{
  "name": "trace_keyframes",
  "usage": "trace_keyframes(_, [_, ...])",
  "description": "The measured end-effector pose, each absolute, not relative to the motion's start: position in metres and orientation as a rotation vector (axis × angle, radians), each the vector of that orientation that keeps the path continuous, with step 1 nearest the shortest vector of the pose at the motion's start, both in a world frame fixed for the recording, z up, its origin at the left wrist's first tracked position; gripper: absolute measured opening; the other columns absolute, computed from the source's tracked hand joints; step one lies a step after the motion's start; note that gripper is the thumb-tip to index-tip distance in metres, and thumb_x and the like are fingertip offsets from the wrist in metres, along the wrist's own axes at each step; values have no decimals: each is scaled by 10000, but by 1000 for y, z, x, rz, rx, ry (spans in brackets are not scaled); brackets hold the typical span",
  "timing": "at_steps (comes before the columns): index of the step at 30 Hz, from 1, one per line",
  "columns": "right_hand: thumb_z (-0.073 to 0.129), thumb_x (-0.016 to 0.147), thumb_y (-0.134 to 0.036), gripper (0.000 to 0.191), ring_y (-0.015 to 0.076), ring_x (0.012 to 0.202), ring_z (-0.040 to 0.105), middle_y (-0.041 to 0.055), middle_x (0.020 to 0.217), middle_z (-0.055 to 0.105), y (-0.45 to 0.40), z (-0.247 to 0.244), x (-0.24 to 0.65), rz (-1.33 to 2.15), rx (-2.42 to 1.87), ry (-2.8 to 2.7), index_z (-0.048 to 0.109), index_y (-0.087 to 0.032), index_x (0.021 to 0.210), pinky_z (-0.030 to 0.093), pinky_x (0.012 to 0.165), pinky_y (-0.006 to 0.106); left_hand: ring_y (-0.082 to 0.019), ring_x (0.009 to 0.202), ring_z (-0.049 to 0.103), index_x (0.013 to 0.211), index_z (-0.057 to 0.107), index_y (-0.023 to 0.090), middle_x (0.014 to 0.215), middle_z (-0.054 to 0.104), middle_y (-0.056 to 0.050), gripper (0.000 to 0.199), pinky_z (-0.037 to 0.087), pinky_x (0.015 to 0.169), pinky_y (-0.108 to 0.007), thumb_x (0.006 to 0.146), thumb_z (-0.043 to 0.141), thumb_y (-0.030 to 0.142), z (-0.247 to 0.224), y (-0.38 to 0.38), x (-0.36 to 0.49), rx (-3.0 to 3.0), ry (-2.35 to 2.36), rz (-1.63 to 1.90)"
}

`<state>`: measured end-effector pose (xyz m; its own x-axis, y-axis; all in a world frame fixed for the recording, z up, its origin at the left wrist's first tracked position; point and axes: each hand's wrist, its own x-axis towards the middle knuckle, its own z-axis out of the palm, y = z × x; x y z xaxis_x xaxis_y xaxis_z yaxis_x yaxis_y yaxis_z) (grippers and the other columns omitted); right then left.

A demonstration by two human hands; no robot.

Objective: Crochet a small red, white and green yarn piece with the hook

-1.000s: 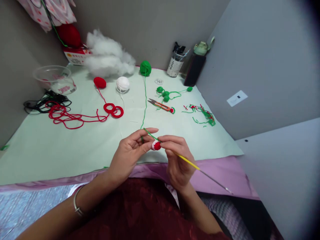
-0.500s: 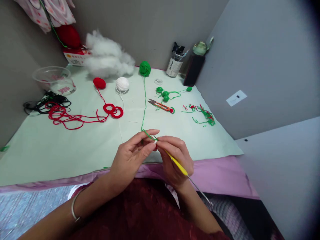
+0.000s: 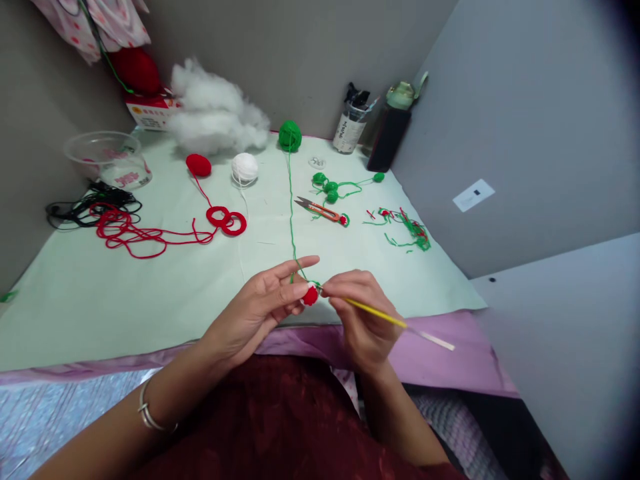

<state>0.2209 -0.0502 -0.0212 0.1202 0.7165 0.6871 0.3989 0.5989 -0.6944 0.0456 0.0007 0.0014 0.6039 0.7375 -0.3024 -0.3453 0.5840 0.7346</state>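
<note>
Between finger and thumb, my left hand (image 3: 260,303) pinches a small round crochet piece (image 3: 310,295), red in the middle with a white edge. Green yarn (image 3: 292,213) runs from the green ball (image 3: 290,137) down over my left fingers to the piece's top edge. My right hand (image 3: 363,317) is closed round a yellow-handled crochet hook (image 3: 377,312). The hook's tip meets the green yarn at the right side of the piece; its metal rear end points down to the right.
Orange snips (image 3: 320,209) lie beyond my hands, with green crochet balls (image 3: 331,192) behind. Red rings (image 3: 233,224), a white ball (image 3: 245,169) and a plastic tub (image 3: 107,160) are left. A dark bottle (image 3: 390,130) stands back right.
The crochet piece has turned so its red face shows. The hook has swung to a flatter angle, its rear end further right and higher. My right hand has shifted slightly right.
</note>
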Motion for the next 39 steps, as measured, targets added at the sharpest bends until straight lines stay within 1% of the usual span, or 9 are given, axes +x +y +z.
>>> trace_keyframes(7, [570,1058,-283,215,158,754,668,20,885,696,-47,-18,222,883,-821,-1114,775,-247,1009,545,696,329,-95,771,558,1253,791,261,820,637,28,372,437,756,-217,883,834,263,0,0,45,884,698,860])
trace_keyframes(12, [608,1039,-244,189,160,803,650,24,894,698,-44,-17,219,752,-861,-1119,788,-244,982,521,754,336,-99,784,559,1234,797,291,825,638,32,325,432,775,-234,910,806,266,-5,1,47,960,733,896])
trace_keyframes(18, [598,1041,-301,216,146,720,642,15,850,694,-41,-14,219,872,-820,-1047,774,-238,933,549,681,307,-113,822,578,1231,799,310,854,651,28,305,443,800,-235,929,787,270,-7,0,46,1019,711,906])
trace_keyframes(23, [618,1035,-298,174,172,839,692,43,976,767,-42,-17,210,697,-914,-1204,785,-254,1010,587,727,329,-157,882,622,1224,801,297,918,692,-1,280,491,878,-285,949,753,322,-7,-4,49,1038,725,876])
trace_keyframes(26, [590,1044,-224,195,164,835,702,29,946,768,-45,-19,207,567,-972,-1268,781,-261,1034,600,732,323,-181,916,644,1214,807,271,949,727,-21,283,504,909,-313,944,752,335,-8,-4,50,1041,747,898])
trace_keyframes(30, [637,1003,-138,268,185,925,726,48,1028,741,-49,-30,204,153,-1068,-1511,765,-287,1185,631,768,346,-159,870,655,1252,790,263,887,723,-2,407,516,875,-290,850,853,281,-7,-6,55,878,704,905])
trace_keyframes(33, [678,970,-129,372,226,996,733,80,1113,732,-49,-41,202,-161,-1064,-1609,736,-302,1294,649,755,374,-141,851,653,1301,771,244,938,745,-21,484,518,845,-266,831,870,308,-5,-10,59,675,685,814])
trace_keyframes(36, [643,993,-149,305,224,977,739,75,1079,746,-48,-40,203,-61,-1038,-1556,748,-291,1242,649,760,381,-116,820,640,1253,801,210,956,751,-37,447,519,791,-222,820,877,293,-4,-7,59,564,639,731])
trace_keyframes(39, [576,1035,-186,209,193,847,732,49,960,752,-45,-30,209,212,-1032,-1389,757,-265,1107,633,739,371,-90,747,613,1164,836,189,866,731,-20,378,520,736,-189,792,892,230,-3,1,54,531,631,734])
